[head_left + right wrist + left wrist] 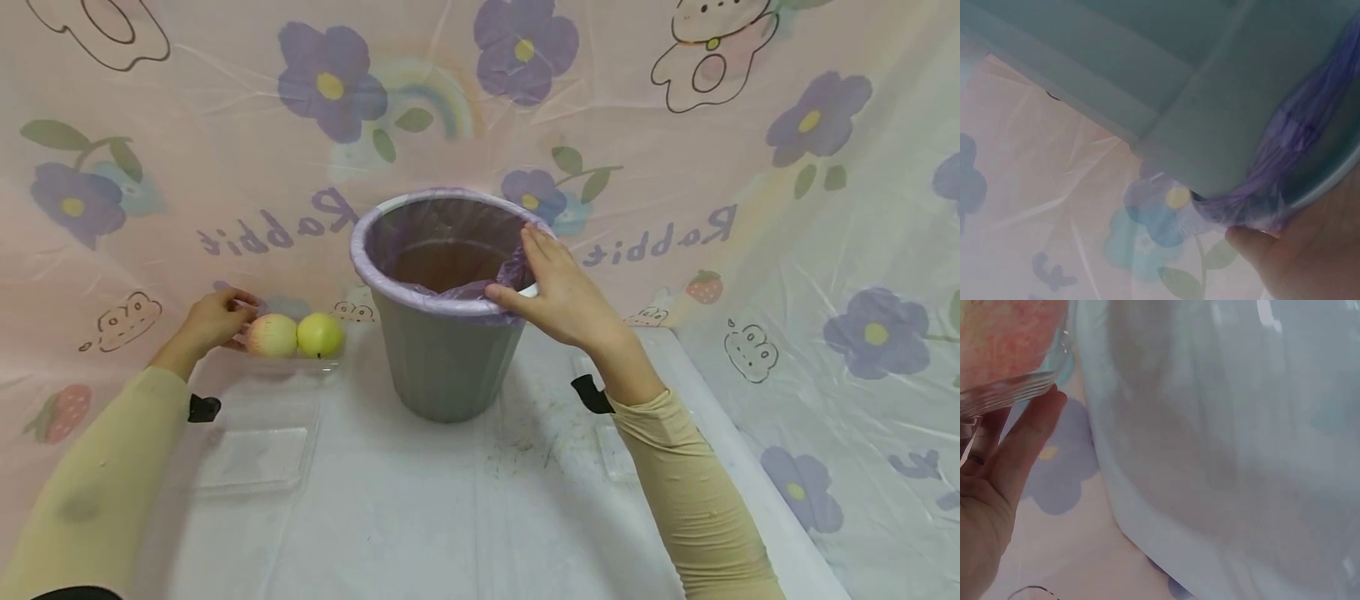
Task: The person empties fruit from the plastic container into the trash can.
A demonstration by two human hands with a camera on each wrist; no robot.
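Observation:
My left hand (pixel 217 319) grips the left end of a clear plastic tray (pixel 1010 394); its fingers reach under the tray's edge in the left wrist view. In the tray sit a pinkish-yellow peach (pixel 272 337) and a yellow-green apple (pixel 321 336), side by side. My right hand (pixel 564 292) lies over the right side of a grey trash bin's rim, thumb toward the front, holding the purple trash bag (pixel 513 271) there. The bin (pixel 450 367) stands upright, lined with this bag. Below the rim, the bag's bunched edge (pixel 1291 128) hangs outside the bin.
Another clear plastic tray (pixel 255 457) lies on the white table (pixel 390 517) at left front. Part of a clear container (pixel 617 450) shows behind the right forearm. A patterned cloth (pixel 247 150) hangs behind and at the sides. Dark marks (pixel 532 450) spot the tabletop.

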